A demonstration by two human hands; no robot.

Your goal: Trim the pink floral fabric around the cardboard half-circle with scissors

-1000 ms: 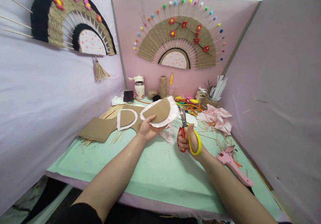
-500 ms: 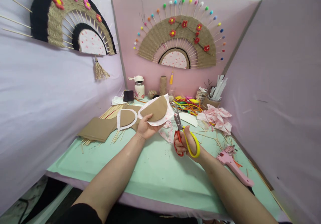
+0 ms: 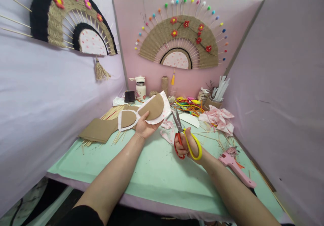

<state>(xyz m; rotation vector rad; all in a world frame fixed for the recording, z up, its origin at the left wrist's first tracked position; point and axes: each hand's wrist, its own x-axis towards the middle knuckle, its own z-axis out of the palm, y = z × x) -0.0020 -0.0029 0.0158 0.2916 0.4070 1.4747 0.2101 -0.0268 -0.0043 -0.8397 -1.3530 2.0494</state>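
Note:
My left hand grips the lower edge of a brown cardboard half-circle, thumb on its face. White fabric with pink spots backs the cardboard and sticks out past its curved edge. In my right hand is a pair of scissors with one red and one yellow handle. The blades are spread, point upward and stand just right of the fabric, apart from it. Below the half-circle lies a strip of pink-spotted fabric scrap. A second cardboard half-circle with a white border rests on the table to the left.
Cardboard pieces lie over thin sticks at left. A pink glue gun is at right, near crumpled spotted fabric. Behind are a white bottle, colourful pipe cleaners and a white half-circle. A decorated fan hangs on the back panel.
My left hand has moved a little left with the cardboard half-circle, which is tilted more steeply. The scissors have shifted slightly left, and their blades are spread wider.

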